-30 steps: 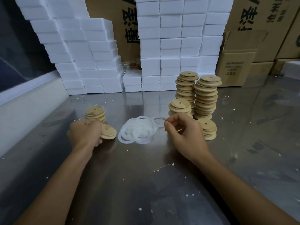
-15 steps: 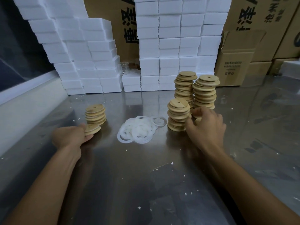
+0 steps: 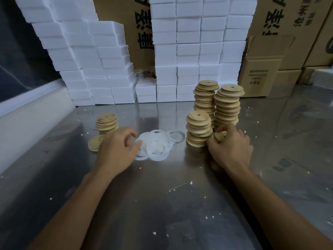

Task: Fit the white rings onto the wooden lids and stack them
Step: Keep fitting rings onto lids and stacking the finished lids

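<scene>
1. The left hand (image 3: 115,152) has let go of the ringed round wooden lid (image 3: 94,145), now lying beside the short finished stack (image 3: 106,122), and reaches into the pile of white rings (image 3: 156,144), fingers loosely curled, apparently holding nothing yet.
2. The right hand (image 3: 231,148) has clamped its fingers on a bare wooden lid (image 3: 219,136) at the foot of the right stacks (image 3: 199,130) on the steel table (image 3: 162,204).
3. A new fitting cycle is starting.

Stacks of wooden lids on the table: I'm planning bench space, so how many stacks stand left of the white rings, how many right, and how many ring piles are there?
Lid stacks left of the rings: 1, the short stack
Lid stacks right of the rings: 3, the front stack, back stack and right stack
Piles of white rings: 1
Total: 5
</scene>
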Tool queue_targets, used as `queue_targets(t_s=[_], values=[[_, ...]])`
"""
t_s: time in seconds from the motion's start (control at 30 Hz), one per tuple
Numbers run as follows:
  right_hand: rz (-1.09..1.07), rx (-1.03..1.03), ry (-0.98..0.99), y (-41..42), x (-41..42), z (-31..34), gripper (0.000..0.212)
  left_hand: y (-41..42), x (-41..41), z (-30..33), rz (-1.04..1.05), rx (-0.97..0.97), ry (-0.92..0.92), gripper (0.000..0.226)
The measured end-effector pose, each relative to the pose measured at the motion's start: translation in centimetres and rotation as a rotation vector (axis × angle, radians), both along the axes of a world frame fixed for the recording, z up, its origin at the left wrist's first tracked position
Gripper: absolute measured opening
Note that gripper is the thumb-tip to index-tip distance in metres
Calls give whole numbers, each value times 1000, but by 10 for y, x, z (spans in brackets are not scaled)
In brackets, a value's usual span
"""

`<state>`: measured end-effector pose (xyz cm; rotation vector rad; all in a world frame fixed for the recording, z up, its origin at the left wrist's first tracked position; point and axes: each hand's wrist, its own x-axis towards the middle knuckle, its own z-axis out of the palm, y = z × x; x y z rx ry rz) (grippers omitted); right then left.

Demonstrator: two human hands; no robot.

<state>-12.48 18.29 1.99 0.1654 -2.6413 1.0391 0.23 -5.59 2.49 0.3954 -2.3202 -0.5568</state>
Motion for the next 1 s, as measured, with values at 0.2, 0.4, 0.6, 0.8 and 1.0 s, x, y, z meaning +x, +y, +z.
queue_targets(t_s=[0.2, 0.4, 0.6, 0.8, 1.0], values=[[102, -220, 207, -6, 4, 2, 26, 36, -11, -8, -351, -254, -293, 10], [302, -530, 343, -17, 16, 7, 21, 37, -10, -6, -290, -368, -298, 21], [485, -550, 394, -21, 23, 5, 21, 44, -11, -6, -226, -285, -192, 18], [725, -672, 247, -28, 30, 5, 21, 52, -13, 3, -294, 427, 83, 25], [761, -727, 81, -37, 42, 1, 6, 41, -7, 16, -474, 997, 139, 31]])
